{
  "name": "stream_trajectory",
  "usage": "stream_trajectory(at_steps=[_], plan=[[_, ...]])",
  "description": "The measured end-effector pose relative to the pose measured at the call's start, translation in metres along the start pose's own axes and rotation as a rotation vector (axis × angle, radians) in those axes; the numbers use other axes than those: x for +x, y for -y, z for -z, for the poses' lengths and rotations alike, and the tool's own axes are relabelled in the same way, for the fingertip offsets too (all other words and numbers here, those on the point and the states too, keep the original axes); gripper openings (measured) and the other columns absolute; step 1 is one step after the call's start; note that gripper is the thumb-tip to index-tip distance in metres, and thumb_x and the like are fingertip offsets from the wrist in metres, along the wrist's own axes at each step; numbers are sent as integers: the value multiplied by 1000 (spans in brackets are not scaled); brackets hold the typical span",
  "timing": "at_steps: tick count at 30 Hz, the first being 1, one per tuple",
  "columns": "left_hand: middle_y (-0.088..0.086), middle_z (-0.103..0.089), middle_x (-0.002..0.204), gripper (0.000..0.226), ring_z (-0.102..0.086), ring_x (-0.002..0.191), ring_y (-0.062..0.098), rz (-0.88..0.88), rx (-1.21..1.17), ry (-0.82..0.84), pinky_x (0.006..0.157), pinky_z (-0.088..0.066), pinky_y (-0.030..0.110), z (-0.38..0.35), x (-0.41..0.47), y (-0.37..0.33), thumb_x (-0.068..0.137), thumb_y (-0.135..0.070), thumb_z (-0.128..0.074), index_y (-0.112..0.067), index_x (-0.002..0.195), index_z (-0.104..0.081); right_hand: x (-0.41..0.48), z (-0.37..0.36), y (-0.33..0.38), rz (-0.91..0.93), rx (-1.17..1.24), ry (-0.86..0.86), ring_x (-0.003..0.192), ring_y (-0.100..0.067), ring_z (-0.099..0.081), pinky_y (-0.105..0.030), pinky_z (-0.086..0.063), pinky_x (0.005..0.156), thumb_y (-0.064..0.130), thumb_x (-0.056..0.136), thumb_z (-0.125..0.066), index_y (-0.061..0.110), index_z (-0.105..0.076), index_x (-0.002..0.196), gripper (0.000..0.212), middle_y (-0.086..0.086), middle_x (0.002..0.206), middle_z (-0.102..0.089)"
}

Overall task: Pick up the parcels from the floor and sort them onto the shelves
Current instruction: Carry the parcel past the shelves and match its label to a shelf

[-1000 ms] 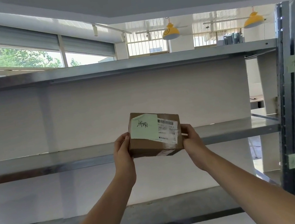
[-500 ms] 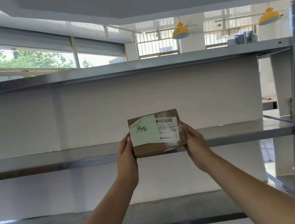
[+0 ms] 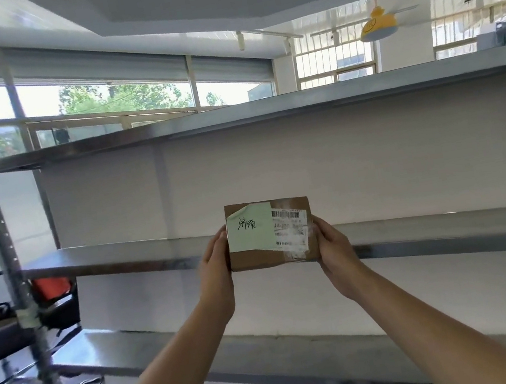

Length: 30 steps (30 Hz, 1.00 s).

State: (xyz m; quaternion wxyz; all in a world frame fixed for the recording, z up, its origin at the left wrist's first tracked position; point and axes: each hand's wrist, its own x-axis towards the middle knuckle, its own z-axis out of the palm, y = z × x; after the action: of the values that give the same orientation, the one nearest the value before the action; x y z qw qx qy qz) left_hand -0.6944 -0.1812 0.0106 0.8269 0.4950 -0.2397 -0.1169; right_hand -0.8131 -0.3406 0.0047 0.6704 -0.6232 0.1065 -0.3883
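Observation:
I hold a small brown cardboard parcel at arm's length in front of the metal shelving. It carries a pale green note with black handwriting and a white barcode label. My left hand grips its left side and my right hand grips its right side. The parcel faces me upright, level with the front edge of the middle shelf. A top shelf and a lower shelf run above and below; no parcels show on them.
The rack's left upright post stands at the left, with black office chairs and an orange object behind it. White panels back the shelves. Windows and a yellow ceiling lamp lie beyond.
The view has swung left along the rack, bringing the left post and chairs into sight; the right post is gone. The parcel stays in both hands and has turned to face me squarely.

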Motion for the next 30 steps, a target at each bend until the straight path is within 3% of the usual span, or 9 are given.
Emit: stream_trajectory(at_steps=[5,9,13,19,23,27,30], plan=[[9,-76,117,35,-68,117,30,-23,90,-86,109,-47,52,40,-10,-8,99,-33,-56,-15,126,-70,1,-36,-16,-34,69,120,116,-17,-67,-43,-48,108,23,107,-43,23,-62,134,33,2,121,-73],[5,-80,103,27,-71,108,28,-43,133,-204,94,-56,39,72,-23,-20,103,-28,-53,-16,118,-72,0,-69,-33,-66,104,228,115,-17,-68,-44,-49,107,24,107,-41,25,-63,129,31,1,122,-73],[3,-79,104,27,-67,115,30,-30,214,-329,112,-44,50,106,-39,-26,102,-35,-53,-23,111,-76,-11,-99,-50,-109,111,310,114,-15,-68,-42,-49,106,21,105,-46,25,-64,131,32,3,120,-73],[2,-79,98,26,-66,112,32,-71,205,-455,108,-47,49,143,-57,-38,100,-31,-54,-29,95,-80,-25,-140,-62,-128,135,400,117,-17,-66,-45,-46,109,24,104,-48,31,-68,124,29,4,120,-73],[5,-78,109,29,-67,113,29,-92,193,-527,109,-47,49,167,-70,-46,97,-40,-57,-26,114,-77,-27,-169,-65,-133,119,454,118,-18,-65,-47,-45,110,25,104,-46,32,-68,125,31,5,121,-73],[8,-76,113,30,-68,110,28,-114,179,-623,104,-52,46,203,-76,-63,101,-38,-56,-22,118,-74,-32,-215,-70,-100,72,515,120,-18,-63,-48,-44,110,24,103,-45,38,-68,123,33,7,123,-71],[12,-74,119,34,-67,108,29,-136,194,-631,86,-55,41,236,-76,-74,103,-39,-53,-19,123,-71,-36,-251,-74,-87,75,551,120,-18,-63,-48,-45,109,22,104,-43,37,-66,126,35,7,125,-70]])
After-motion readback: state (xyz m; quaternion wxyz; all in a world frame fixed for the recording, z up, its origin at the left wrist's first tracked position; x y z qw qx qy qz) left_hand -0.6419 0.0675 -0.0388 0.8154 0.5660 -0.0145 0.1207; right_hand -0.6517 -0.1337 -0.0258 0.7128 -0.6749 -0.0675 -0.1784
